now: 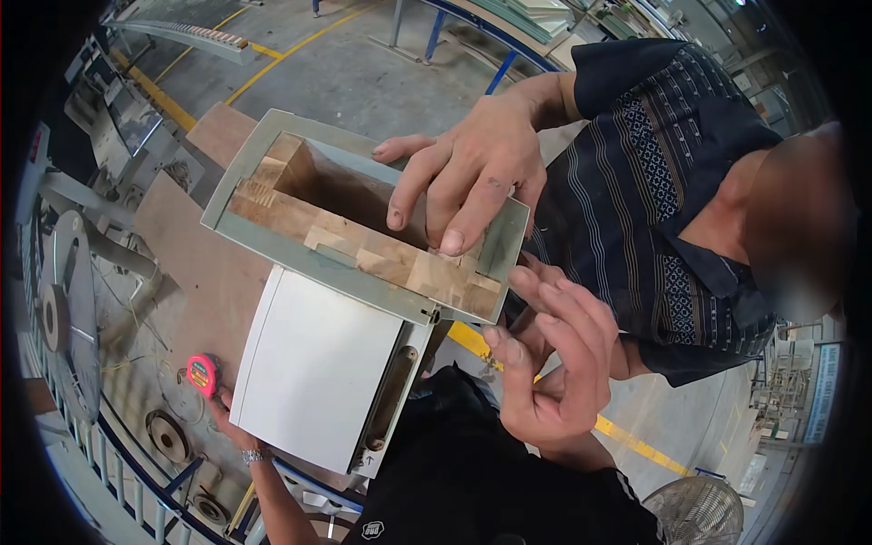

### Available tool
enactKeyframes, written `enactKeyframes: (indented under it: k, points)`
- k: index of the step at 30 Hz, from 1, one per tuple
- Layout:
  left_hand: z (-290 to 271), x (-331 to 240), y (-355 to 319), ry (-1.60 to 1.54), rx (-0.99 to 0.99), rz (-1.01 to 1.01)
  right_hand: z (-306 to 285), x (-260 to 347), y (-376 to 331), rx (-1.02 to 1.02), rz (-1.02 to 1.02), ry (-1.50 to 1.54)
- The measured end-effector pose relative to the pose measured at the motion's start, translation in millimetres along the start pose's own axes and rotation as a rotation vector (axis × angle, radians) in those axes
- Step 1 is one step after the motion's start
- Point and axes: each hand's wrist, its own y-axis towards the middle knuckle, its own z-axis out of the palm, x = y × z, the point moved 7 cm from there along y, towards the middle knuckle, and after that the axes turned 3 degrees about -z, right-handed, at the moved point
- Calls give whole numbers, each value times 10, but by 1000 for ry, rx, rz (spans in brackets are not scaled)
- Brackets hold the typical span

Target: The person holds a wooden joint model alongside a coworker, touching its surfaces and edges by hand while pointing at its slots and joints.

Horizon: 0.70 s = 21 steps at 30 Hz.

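Note:
My left hand (223,411), mostly hidden behind a white curved panel (313,359), is closed on a pink tape measure (203,372). A grey-green rectangular frame (272,243) stands above the panel, lined with jointed wooden blocks (363,245) around a deep opening. My right hand (568,372) is beside the frame's right corner, fingers bent and apart, with nothing visible in them. Across the frame, a co-worker's hand (481,163) rests its fingertips on the wood. The co-worker's other hand is largely hidden behind mine.
The co-worker in a dark patterned shirt (627,200) stands close at the right. A brown board (195,245) lies left of the frame. Large wheel-like machine parts (68,313) and a blue railing (145,481) are farther left. A fan (695,509) stands at the lower right.

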Motion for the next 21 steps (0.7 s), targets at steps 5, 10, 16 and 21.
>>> enactKeyframes:
  k: [5,10,16,21]
  points:
    - [-68,122,58,-10,-24,6,-97,-36,-6,-64,-63,61]
    - [-22,-17,33,69,-39,51,-148,-47,-49,20,-108,94]
    - [-97,-65,93,68,-95,119,-200,-168,-5,-46,-80,229]
    - [-46,-111,-33,132,-60,36,-240,-332,128,-96,88,274]
